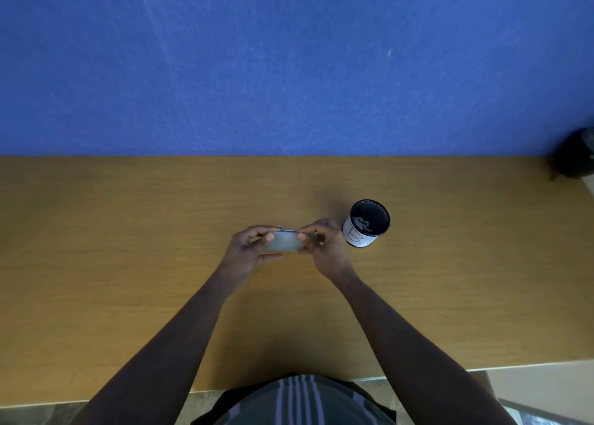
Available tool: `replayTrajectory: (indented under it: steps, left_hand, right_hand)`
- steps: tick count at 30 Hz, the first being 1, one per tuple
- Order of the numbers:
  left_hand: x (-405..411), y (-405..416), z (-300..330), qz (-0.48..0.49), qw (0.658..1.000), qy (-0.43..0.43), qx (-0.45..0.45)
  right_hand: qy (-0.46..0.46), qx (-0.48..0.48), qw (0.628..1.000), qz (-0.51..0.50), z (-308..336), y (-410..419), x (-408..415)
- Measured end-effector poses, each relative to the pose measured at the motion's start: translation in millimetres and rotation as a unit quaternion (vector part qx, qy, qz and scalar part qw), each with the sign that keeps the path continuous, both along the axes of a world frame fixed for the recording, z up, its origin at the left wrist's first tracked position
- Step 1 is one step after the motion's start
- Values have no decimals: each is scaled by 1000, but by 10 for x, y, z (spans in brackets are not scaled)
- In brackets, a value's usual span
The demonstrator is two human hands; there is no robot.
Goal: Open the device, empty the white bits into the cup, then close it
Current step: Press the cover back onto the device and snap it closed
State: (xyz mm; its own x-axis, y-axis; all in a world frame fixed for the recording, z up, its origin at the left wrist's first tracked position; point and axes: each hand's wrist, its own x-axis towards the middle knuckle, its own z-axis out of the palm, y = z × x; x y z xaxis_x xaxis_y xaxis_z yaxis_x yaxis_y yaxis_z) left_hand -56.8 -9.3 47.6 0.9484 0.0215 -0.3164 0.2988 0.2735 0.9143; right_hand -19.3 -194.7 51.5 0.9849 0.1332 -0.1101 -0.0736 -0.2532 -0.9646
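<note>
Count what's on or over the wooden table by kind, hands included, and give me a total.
Hands: 2, left hand and right hand
Device: 1, grey device held between both hands
Cup: 1, cup with white bits inside
Total: 4

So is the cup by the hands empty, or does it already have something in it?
Not empty: the upright cup holds a small pile of white bits against its dark inside.
</note>
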Motion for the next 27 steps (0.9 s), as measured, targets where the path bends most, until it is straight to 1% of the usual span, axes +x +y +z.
replayTrajectory:
  steps: [2,6,10,12,15,22,27]
  left_hand:
    - [-10,42,-25,-8,1000,9,-6]
    - [-25,51,-53,1,999,31,10]
    - [-13,-3,-69,38,996,69,39]
    - [3,-34,-77,57,994,73,56]
    - [2,-52,-82,57,993,48,97]
    - [52,-96,-144,51,989,33,133]
    - [147,-108,-242,66,971,32,227]
  right_hand:
    - [18,27,999,1,-18,-15,-3]
    - [98,132,985,-45,-30,-35,-12]
    - [147,155,975,-68,-51,-4,-8]
    - [172,149,972,-64,-71,0,6]
    - [192,114,973,-55,-100,-4,35]
    - [179,81,980,-26,-159,-2,140]
    - [164,46,985,-20,-277,36,189]
